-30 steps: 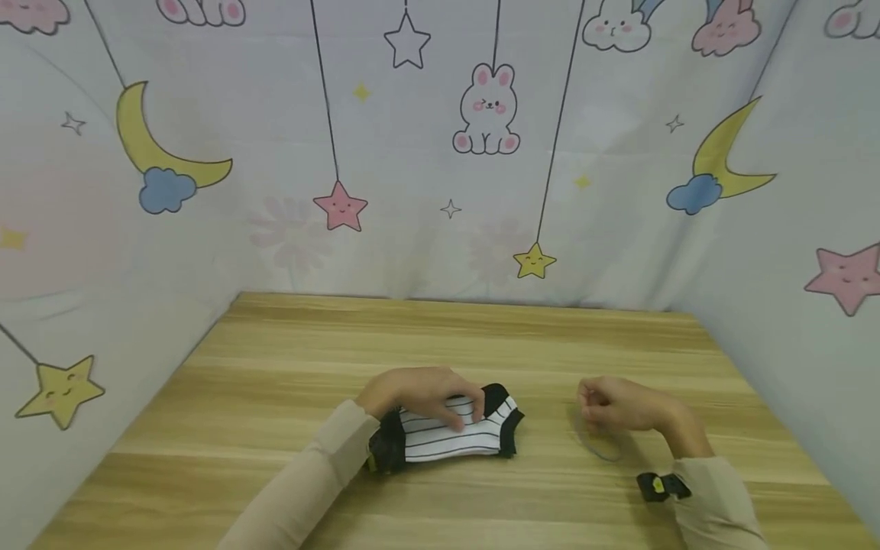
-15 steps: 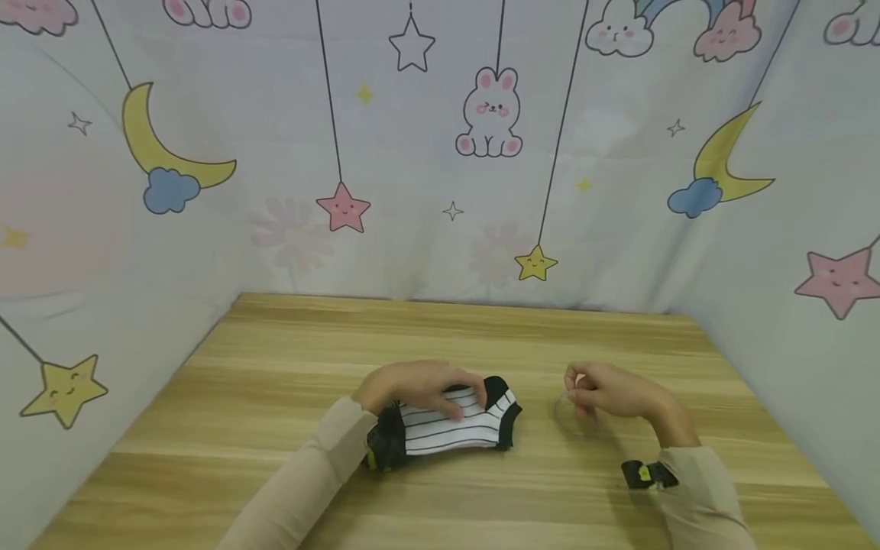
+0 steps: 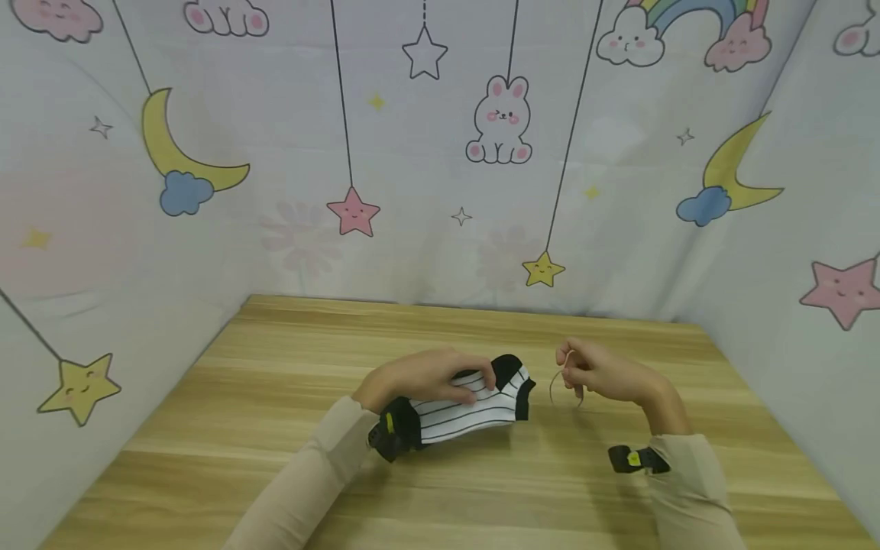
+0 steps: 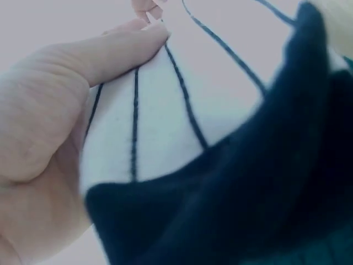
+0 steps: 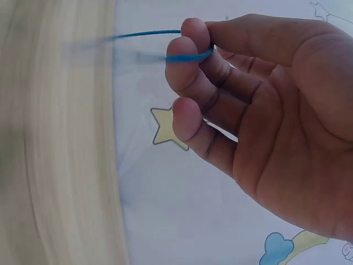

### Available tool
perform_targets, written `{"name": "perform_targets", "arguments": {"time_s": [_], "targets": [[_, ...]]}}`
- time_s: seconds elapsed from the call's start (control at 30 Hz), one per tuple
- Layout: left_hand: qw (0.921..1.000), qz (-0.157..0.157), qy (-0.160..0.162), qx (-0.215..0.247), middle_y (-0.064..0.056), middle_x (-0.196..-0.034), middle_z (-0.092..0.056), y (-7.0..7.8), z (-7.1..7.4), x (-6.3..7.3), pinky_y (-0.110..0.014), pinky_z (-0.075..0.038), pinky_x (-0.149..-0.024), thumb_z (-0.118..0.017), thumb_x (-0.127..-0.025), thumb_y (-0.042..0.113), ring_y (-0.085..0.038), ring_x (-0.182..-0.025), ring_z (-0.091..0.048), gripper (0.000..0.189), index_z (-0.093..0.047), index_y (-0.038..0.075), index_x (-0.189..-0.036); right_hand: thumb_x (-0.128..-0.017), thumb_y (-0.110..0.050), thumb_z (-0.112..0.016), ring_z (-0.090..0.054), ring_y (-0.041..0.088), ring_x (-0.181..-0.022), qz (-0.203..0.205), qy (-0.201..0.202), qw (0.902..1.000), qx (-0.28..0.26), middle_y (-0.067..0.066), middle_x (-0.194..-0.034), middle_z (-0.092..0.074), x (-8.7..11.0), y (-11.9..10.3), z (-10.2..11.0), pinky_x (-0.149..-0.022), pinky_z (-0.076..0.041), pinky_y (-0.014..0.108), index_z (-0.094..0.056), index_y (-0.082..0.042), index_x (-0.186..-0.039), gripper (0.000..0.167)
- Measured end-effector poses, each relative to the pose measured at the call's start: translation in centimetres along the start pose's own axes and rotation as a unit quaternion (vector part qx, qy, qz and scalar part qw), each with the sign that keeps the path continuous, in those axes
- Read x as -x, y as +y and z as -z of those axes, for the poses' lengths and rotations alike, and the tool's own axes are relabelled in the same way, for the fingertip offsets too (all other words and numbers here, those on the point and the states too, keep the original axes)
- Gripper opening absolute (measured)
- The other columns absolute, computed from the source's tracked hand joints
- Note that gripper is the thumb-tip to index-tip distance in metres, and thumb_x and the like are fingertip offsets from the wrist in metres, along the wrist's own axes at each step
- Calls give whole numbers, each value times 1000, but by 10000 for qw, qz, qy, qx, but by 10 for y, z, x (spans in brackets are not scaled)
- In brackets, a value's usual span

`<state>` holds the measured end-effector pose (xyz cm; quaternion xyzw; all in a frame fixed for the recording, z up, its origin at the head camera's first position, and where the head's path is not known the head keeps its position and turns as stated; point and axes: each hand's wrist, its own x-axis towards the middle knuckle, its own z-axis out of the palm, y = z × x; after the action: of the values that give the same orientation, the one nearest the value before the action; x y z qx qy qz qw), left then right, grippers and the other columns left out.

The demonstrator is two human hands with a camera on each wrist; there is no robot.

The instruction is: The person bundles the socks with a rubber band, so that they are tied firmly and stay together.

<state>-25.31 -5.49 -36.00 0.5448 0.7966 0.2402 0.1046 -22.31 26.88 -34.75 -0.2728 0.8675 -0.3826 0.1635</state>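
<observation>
My left hand (image 3: 429,376) grips a white ankle sock (image 3: 467,420) with thin dark stripes and black toe, heel and cuff. The sock is lifted a little, with its shadow on the table below. In the left wrist view the thumb lies along the striped fabric (image 4: 160,127), and the black end shows more than one layer. My right hand (image 3: 612,373) is raised to the right of the cuff, apart from it. Between thumb and index finger it pinches a thin rubber band (image 5: 190,57), blue in the right wrist view, its loop hanging down.
A wood-grain table (image 3: 309,328) lies under both hands. Behind it and at both sides hangs a pale cloth backdrop (image 3: 412,176) printed with stars, moons and a rabbit. Black wrist straps (image 3: 627,459) sit on both forearms.
The left hand has raised the sock off the table. The right hand has moved up and to the left with the rubber band, closer to the sock's cuff. The head view has shifted slightly.
</observation>
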Motion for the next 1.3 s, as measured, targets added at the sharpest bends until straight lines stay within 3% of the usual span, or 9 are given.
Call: {"name": "perform_targets", "arguments": {"time_s": [0.37,0.63,0.83,0.93,1.13,1.3], "targets": [[9979,425,493,2,10,-122,-62,1,12,9,-27,-46,-94,-69,-97,17,-5,-107,-56,24,-62,24,-118,-104,-9,-52,-59,24,-71,34,689,9976,-55,12,-90,-60,-17,-17,-3,-60,-47,30,-49,1,-116,16],[9948,215,991,-59,6,-123,-65,-4,19,12,-26,-48,-92,-68,-97,16,-4,-107,-59,24,-62,19,-121,-106,-18,-52,-61,28,-78,129,994,9941,-406,14,-114,-62,-28,-19,-3,-64,-46,35,-51,-9,-130,26],[9926,132,1210,15,4,-125,-64,-4,21,12,-29,-46,-98,-68,-97,16,-6,-115,-57,26,-63,17,-122,-107,-9,-45,-61,30,-79,790,1016,9872,-944,22,-123,-54,-30,-20,-5,-60,-47,30,-43,-6,-142,35],[9915,59,1300,46,4,-124,-64,-4,21,11,-29,-45,-99,-68,-97,17,-7,-116,-56,27,-62,16,-123,-107,-6,-44,-62,32,-79,1032,1010,9836,-1078,25,-128,-51,-30,-22,-5,-66,-51,32,-40,-8,-147,41],[9868,-55,1617,106,2,-124,-63,-3,22,11,-30,-47,-98,-68,-97,16,-9,-114,-57,27,-61,15,-123,-104,2,-47,-65,31,-82,1149,1088,9803,-1185,23,-138,-47,-29,-27,-3,-73,-55,35,-37,-16,-153,53],[9821,-168,1873,103,3,-123,-62,-4,22,11,-30,-47,-96,-69,-96,15,-11,-113,-56,26,-62,14,-122,-102,5,-49,-65,26,-80,1277,1084,9733,-1571,23,-148,-39,-30,-25,-4,-74,-54,33,-26,-20,-159,66]]}}
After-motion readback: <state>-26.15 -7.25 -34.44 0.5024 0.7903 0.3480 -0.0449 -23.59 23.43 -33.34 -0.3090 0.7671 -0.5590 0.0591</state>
